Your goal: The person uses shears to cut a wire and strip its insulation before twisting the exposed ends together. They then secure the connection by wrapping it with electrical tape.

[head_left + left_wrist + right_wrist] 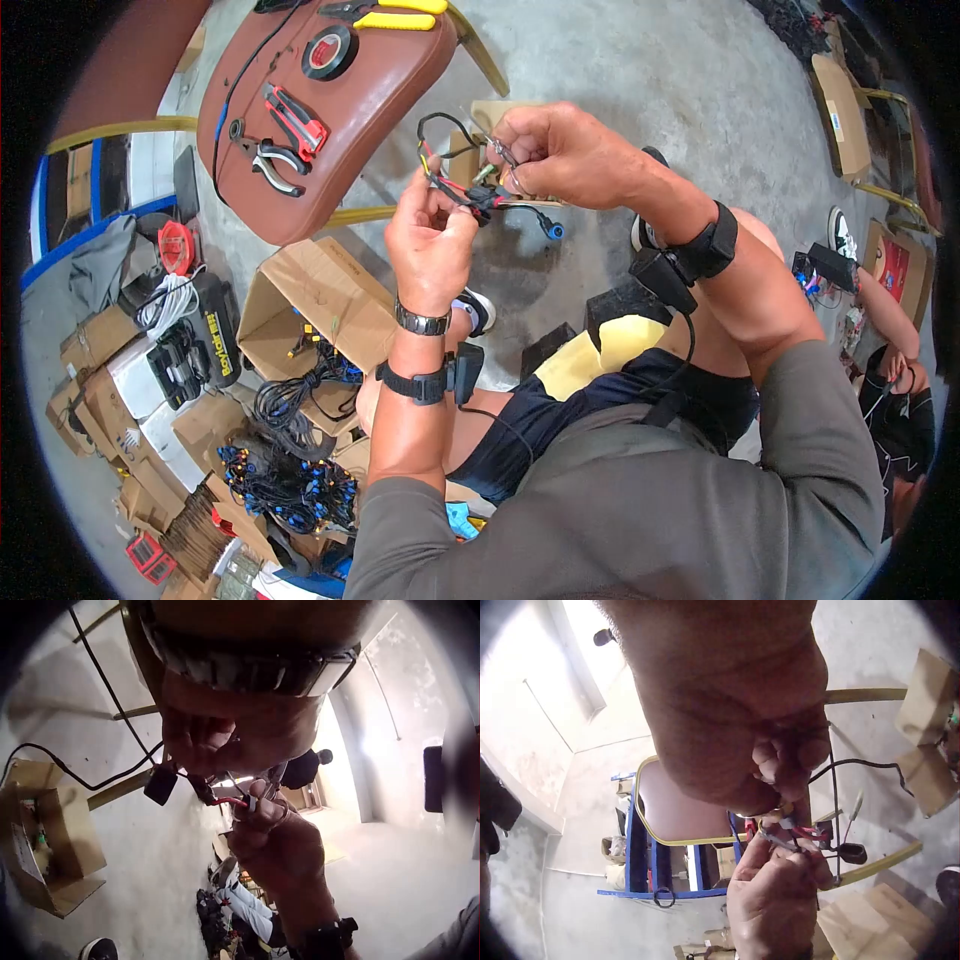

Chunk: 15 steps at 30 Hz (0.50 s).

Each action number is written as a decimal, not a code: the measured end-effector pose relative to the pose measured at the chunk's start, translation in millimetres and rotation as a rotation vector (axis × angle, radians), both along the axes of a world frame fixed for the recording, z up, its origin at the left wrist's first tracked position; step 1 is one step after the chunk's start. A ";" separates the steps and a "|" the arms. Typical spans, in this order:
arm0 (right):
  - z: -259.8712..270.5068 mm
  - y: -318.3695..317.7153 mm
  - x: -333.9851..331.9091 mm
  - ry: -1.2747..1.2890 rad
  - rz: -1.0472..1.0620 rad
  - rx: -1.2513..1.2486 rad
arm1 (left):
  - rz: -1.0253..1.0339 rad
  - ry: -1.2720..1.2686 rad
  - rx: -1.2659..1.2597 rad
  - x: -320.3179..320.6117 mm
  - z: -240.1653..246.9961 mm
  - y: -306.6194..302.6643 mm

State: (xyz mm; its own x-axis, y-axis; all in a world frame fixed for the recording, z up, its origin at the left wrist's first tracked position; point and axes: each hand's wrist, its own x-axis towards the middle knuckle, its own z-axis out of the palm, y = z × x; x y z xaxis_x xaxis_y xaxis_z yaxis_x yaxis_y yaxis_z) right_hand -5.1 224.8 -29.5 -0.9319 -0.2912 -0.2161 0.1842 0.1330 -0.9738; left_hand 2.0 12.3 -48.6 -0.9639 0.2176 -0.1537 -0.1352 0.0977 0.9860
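Observation:
In the head view my left hand (430,240) pinches a bundle of thin wires (485,197), black, red and yellow, with dark wrapping at its middle. A short lead ends in a blue round connector (555,231), hanging to the right. My right hand (565,155) is close beside, its curled fingers gripping a slim silver metal tool (505,152) with loops, like small scissors. A black cable curves up between the hands. In the left wrist view a red wire (229,801) runs to the fingertips of the right hand (281,851); the left fingers partly hide the bundle.
A brown chair seat (360,120) holds pliers (278,165), a red utility knife (296,122), black tape (330,52) and a yellow-handled tool (395,18). Open cardboard boxes (315,300) and piled cables (285,485) lie at the left. Another person's arm (890,315) shows at right.

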 end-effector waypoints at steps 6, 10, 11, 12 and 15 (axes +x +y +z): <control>-4.6 -1.9 0.2 0.042 0.016 -0.011 | 0.065 -0.065 0.005 0.2 -1.6 0.9; -0.6 -4.1 0.5 0.051 0.033 0.023 | 0.105 -0.092 0.066 -2.1 -4.9 1.0; -1.5 -4.9 0.9 0.054 0.038 0.025 | 0.109 -0.091 0.074 -2.7 -4.6 1.0; -2.5 -5.6 1.5 0.057 0.044 0.028 | 0.113 -0.089 0.082 -3.3 -4.4 0.9; -7.2 -8.3 3.4 0.074 0.012 0.015 | 0.095 -0.078 0.062 -4.3 -5.4 -1.8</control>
